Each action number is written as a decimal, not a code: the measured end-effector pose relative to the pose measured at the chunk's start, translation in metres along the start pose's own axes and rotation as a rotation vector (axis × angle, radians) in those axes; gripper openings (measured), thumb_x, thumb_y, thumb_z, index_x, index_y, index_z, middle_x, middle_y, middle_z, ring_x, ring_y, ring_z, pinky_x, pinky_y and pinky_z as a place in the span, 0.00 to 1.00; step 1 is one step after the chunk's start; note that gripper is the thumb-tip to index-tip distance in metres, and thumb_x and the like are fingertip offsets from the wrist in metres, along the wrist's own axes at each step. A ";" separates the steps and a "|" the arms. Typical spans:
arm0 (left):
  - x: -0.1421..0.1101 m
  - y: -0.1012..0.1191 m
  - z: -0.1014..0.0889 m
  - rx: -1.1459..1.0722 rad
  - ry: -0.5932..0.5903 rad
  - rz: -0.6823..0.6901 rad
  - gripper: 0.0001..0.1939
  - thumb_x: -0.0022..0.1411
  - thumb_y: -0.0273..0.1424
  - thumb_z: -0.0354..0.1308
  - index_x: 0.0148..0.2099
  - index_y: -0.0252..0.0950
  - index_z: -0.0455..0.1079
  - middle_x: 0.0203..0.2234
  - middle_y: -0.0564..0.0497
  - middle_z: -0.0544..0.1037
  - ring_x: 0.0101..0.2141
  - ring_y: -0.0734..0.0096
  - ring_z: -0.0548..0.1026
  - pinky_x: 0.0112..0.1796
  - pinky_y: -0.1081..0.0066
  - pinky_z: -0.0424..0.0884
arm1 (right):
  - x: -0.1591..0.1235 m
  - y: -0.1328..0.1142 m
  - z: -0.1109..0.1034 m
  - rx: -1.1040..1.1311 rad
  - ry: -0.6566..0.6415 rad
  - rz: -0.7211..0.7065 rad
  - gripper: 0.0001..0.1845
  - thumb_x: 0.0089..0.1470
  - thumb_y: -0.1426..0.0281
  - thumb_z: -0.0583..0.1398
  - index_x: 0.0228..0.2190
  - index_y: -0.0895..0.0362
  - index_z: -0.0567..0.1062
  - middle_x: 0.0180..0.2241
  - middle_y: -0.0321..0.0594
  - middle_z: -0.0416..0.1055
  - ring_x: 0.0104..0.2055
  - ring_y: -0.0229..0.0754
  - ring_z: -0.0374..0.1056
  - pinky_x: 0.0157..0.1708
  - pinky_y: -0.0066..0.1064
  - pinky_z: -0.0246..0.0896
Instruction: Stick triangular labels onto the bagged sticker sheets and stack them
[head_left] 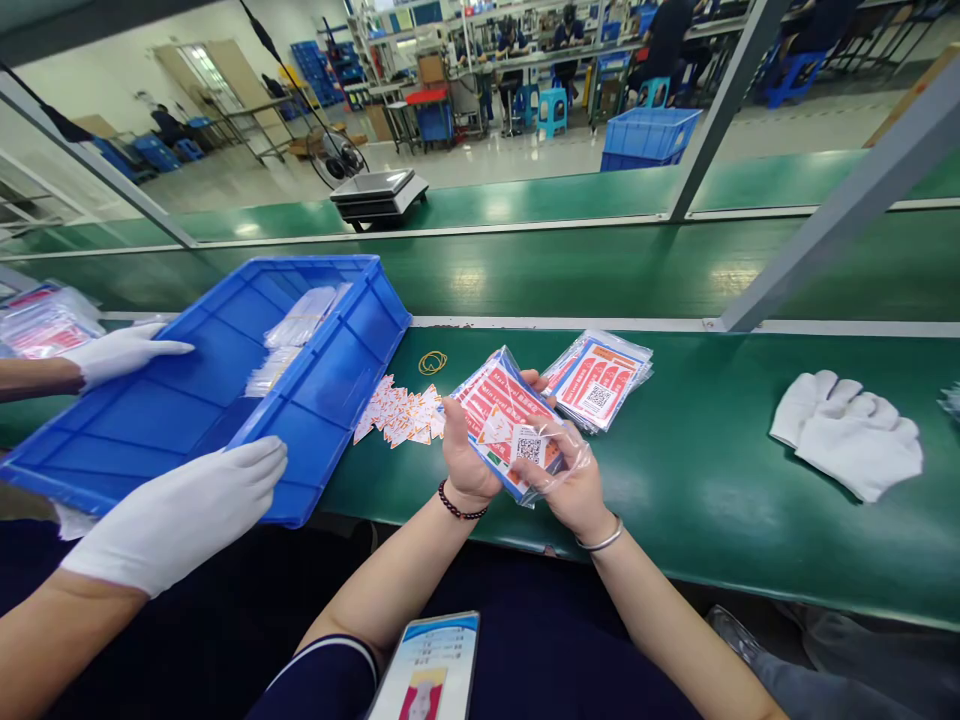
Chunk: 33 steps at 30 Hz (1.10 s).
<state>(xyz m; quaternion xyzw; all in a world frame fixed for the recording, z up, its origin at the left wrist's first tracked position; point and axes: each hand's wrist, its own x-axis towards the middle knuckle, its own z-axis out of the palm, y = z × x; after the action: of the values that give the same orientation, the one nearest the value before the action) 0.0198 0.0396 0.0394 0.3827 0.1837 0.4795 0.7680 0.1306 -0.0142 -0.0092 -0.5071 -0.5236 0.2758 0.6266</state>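
Observation:
Between my two hands is a stack of printed cards in clear plastic bags (499, 415), red and white with a blue edge and a QR code. My left hand (469, 455) grips its left side, thumb on top. My right hand (574, 485) closes on its lower right corner, where loose clear film bunches up. Just behind my right hand, a second pile of bagged cards (600, 375) lies on the green work surface. To the left of my left hand, small triangular stickers (401, 410) are spread in a heap, and yellow rubber bands (433, 362) lie above them.
A co-worker's white-gloved hands (187, 510) hold a tilted blue bin (330, 420) containing bagged stacks at my left. White gloves (847, 430) lie on the green table (697, 480) at right. Metal posts (847, 190) rise behind; a scale (379, 195) stands farther back.

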 end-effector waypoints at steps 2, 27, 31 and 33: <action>0.002 0.000 0.001 -0.040 0.027 -0.048 0.36 0.57 0.58 0.50 0.55 0.34 0.69 0.54 0.38 0.72 0.60 0.41 0.63 0.56 0.44 0.64 | 0.002 -0.001 -0.002 -0.065 0.070 -0.043 0.20 0.46 0.61 0.69 0.44 0.50 0.78 0.42 0.41 0.72 0.44 0.45 0.69 0.48 0.38 0.67; 0.000 -0.018 -0.004 -0.284 0.310 -0.145 0.21 0.59 0.23 0.60 0.55 0.29 0.69 0.46 0.40 0.79 0.55 0.54 0.72 0.60 0.53 0.62 | 0.010 0.016 -0.015 -0.312 0.054 -0.227 0.15 0.51 0.63 0.66 0.42 0.51 0.80 0.64 0.41 0.53 0.62 0.52 0.57 0.63 0.48 0.56; -0.002 -0.020 -0.005 -0.226 0.310 -0.052 0.21 0.54 0.27 0.67 0.51 0.30 0.72 0.45 0.41 0.79 0.53 0.54 0.73 0.59 0.54 0.63 | 0.009 0.011 -0.010 -0.297 0.111 -0.234 0.11 0.51 0.65 0.66 0.39 0.52 0.81 0.64 0.41 0.54 0.63 0.51 0.56 0.64 0.47 0.53; -0.002 -0.020 -0.003 -0.208 0.331 -0.009 0.22 0.54 0.28 0.68 0.51 0.32 0.72 0.45 0.43 0.79 0.52 0.55 0.74 0.59 0.54 0.63 | 0.008 0.006 -0.008 -0.249 0.123 -0.172 0.09 0.51 0.64 0.67 0.35 0.53 0.81 0.62 0.41 0.58 0.62 0.51 0.58 0.63 0.45 0.54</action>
<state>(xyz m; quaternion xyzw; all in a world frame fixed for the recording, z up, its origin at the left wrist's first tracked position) 0.0288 0.0339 0.0218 0.2166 0.2588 0.5488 0.7648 0.1413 -0.0076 -0.0111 -0.5502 -0.5557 0.1226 0.6111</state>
